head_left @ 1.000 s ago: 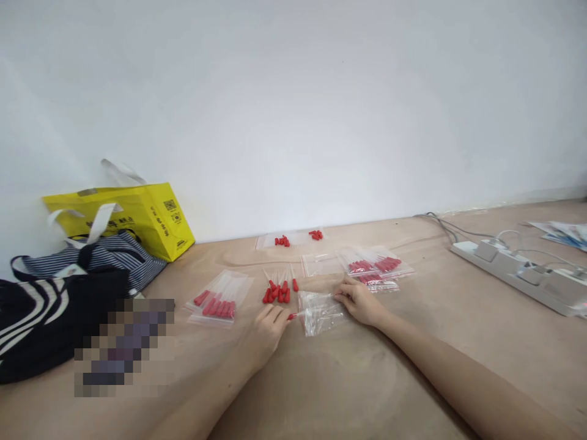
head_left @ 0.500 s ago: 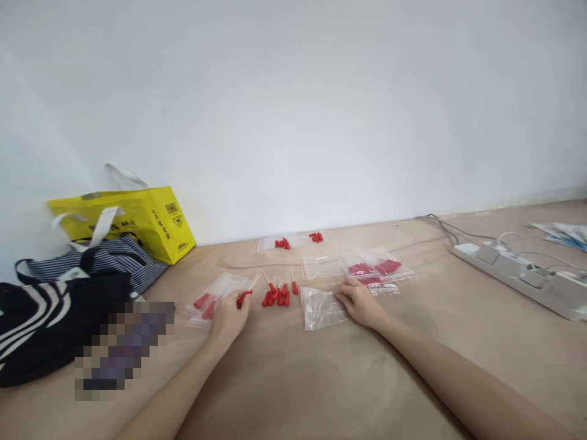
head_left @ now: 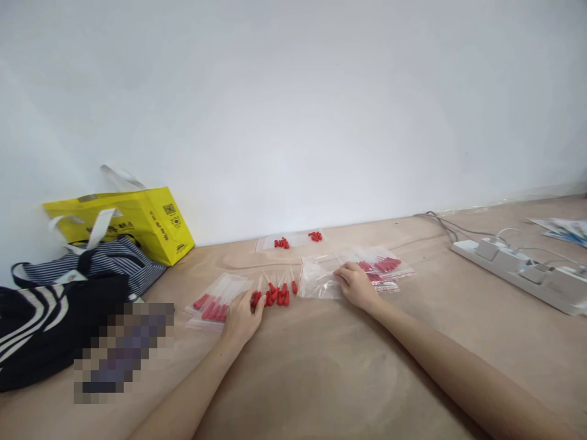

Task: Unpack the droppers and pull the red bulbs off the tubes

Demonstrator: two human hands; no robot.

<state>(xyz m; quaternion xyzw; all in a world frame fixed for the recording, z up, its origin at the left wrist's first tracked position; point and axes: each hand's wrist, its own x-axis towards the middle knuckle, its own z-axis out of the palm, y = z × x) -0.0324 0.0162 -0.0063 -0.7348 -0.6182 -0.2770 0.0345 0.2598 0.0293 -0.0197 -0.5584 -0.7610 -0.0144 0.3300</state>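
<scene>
- Light-brown, flat tabletop [head_left: 321, 379]: spans the foreground.
- Clear, rectangular plastic bag [head_left: 316, 281]: over tabletop, edge pinched in right hand [head_left: 358, 287].
- Left hand [head_left: 243, 316]: fingers curled; cannot tell whether gripping.
- Pale-stemmed, red-bulbed droppers [head_left: 279, 294]: piled at left fingertips.

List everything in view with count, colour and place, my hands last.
Wall: one, white, behind
Table: one, brown, below
Yellow bag: one, far left
Striped bag: one, dark and white, before the yellow bag
Black bag: one, white stripes, left edge
Pixelated patch: one, purplish, left, contents unreadable
Left packets: several, transparent with red, beside left hand
Loose pieces: one pile, red-ended, centre
Back pieces: two clusters, red, near wall
Right packets: several, transparent with red, beyond right hand
Power strip: one, white, right
Flat packets: several, white-blue, far right
See-through bag: one, colourless, at right fingertips
Left hand: one, bare, at pile
Right hand: one, bare, on see-through bag
</scene>
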